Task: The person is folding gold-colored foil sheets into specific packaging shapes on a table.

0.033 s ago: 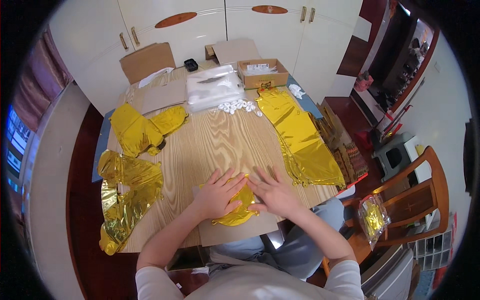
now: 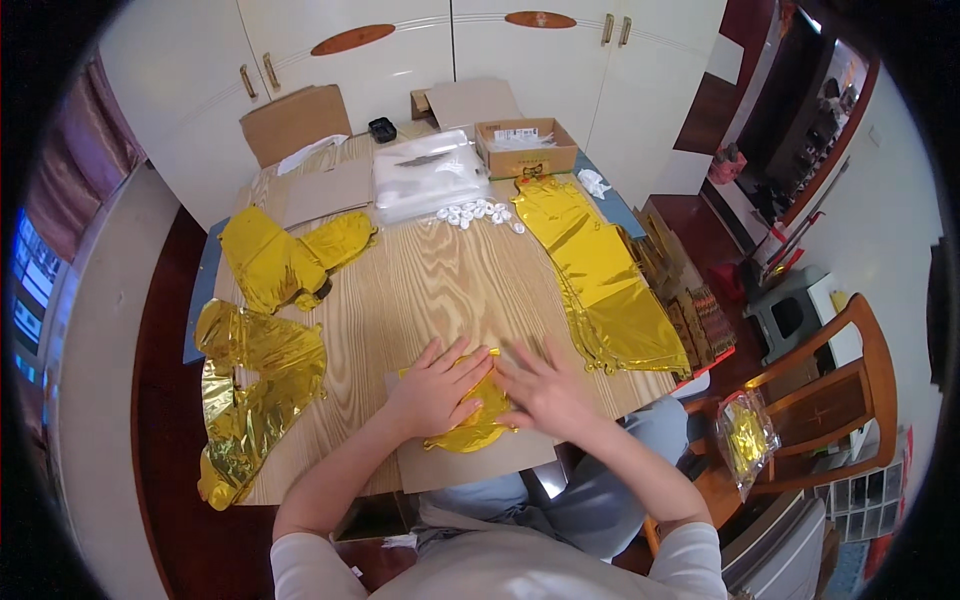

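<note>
A folded piece of gold foil (image 2: pixel 470 431), which looks like a flat, uninflated foil balloon, lies on a sheet of brown cardboard (image 2: pixel 475 468) at the table's near edge. My left hand (image 2: pixel 437 390) rests flat over its left part, fingers stretched toward the far side. Over its right edge is my right hand (image 2: pixel 545 393), fingers spread and slightly blurred; whether they press on the foil I cannot tell. The hands hide much of the foil between them.
More gold foil pieces lie at left (image 2: pixel 265 365) and in a long stack (image 2: pixel 600 265) at right. Behind are clear plastic bags (image 2: pixel 430 178), small white rolls (image 2: pixel 470 213) and an open carton (image 2: pixel 525 160). A wooden chair (image 2: pixel 840 390) bearing a bagged gold item (image 2: pixel 747 435) stands right.
My right hand has shifted slightly right, and its fingers have moved a little away from the left hand's fingertips. The left hand stays in place.
</note>
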A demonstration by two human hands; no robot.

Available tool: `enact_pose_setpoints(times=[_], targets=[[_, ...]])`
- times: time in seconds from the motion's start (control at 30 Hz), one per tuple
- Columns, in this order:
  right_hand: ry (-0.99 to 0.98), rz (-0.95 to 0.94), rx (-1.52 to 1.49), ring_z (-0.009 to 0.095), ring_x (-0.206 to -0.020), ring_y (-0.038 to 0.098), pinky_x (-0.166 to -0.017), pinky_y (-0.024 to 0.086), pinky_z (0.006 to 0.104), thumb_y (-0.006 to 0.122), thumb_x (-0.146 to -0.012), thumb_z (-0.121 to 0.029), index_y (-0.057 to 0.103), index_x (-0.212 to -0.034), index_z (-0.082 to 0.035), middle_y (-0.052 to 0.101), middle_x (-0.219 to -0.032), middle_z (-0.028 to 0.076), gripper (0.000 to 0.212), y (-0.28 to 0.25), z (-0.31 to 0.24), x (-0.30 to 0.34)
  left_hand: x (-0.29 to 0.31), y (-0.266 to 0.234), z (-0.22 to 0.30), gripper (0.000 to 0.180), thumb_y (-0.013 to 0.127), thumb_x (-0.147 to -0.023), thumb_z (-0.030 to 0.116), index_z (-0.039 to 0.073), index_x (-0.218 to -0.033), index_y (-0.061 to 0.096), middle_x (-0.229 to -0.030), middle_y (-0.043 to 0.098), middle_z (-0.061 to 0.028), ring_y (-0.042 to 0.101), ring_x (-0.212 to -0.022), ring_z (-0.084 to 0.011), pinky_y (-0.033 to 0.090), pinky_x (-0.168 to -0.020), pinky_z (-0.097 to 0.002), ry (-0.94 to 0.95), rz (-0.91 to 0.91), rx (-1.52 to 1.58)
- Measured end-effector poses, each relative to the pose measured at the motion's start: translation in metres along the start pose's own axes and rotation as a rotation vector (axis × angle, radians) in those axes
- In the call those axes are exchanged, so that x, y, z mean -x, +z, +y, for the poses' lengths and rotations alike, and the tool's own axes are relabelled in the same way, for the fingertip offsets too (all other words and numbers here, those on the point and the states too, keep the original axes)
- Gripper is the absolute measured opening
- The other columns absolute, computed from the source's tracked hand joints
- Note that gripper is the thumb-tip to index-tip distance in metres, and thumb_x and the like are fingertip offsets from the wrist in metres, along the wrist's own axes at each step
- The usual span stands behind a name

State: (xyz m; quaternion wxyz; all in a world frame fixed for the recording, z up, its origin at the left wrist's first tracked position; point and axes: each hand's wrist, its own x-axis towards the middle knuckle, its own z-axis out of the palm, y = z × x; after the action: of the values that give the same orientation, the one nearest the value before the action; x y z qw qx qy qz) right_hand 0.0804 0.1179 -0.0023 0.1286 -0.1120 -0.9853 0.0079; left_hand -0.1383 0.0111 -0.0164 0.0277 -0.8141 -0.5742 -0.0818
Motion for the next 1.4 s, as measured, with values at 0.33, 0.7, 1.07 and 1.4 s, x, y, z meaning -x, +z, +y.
enact_pose_setpoints(times=[0.33,0.7,1.07,1.4], targets=[[-0.189,0.260,-0.064,0.013,-0.089,0.057,-0.081,0.042,0.0324,0.067,-0.074,-0.023,0.066,-0.093,-0.011,0.061,-0.091,-0.003,0.022,0.000,-0.050,0.014,-0.002,0.004,-0.008,0.056,0.044,-0.097,0.035,0.009,-0.147,0.039,-0.152,0.039,-0.0094,0.030,-0.143,-0.0302,0.020,-0.116,-0.0516,0.013,-0.006,0.125],[-0.180,0.325,-0.014,0.014,-0.086,0.057,-0.074,0.041,0.0297,0.061,-0.075,-0.017,0.066,-0.096,-0.009,0.062,-0.092,0.000,0.023,0.001,-0.056,0.008,-0.001,0.006,-0.011,0.055,0.034,-0.102,0.036,0.012,-0.151,0.033,-0.156,0.034,-0.0047,0.026,-0.146,-0.0289,0.015,-0.118,-0.0510,-0.024,-0.076,0.206],[-0.118,0.297,-0.020,0.015,-0.087,0.055,-0.072,0.040,0.0314,0.061,-0.075,-0.017,0.068,-0.096,-0.009,0.062,-0.097,-0.001,0.023,0.004,-0.059,0.011,0.000,0.005,-0.011,0.054,0.032,-0.103,0.037,0.014,-0.152,0.031,-0.158,0.030,-0.0033,0.023,-0.147,-0.0276,0.012,-0.119,-0.0499,-0.034,-0.099,0.226],[0.041,0.307,0.002,0.014,-0.081,0.055,-0.069,0.037,0.0321,0.074,-0.077,-0.026,0.069,-0.094,-0.014,0.063,-0.085,-0.004,0.021,0.008,-0.064,-0.002,0.000,0.003,-0.014,0.054,0.029,-0.104,0.034,0.014,-0.154,0.027,-0.158,0.029,-0.0033,0.020,-0.148,-0.0276,0.010,-0.119,-0.0496,-0.044,-0.122,0.322]])
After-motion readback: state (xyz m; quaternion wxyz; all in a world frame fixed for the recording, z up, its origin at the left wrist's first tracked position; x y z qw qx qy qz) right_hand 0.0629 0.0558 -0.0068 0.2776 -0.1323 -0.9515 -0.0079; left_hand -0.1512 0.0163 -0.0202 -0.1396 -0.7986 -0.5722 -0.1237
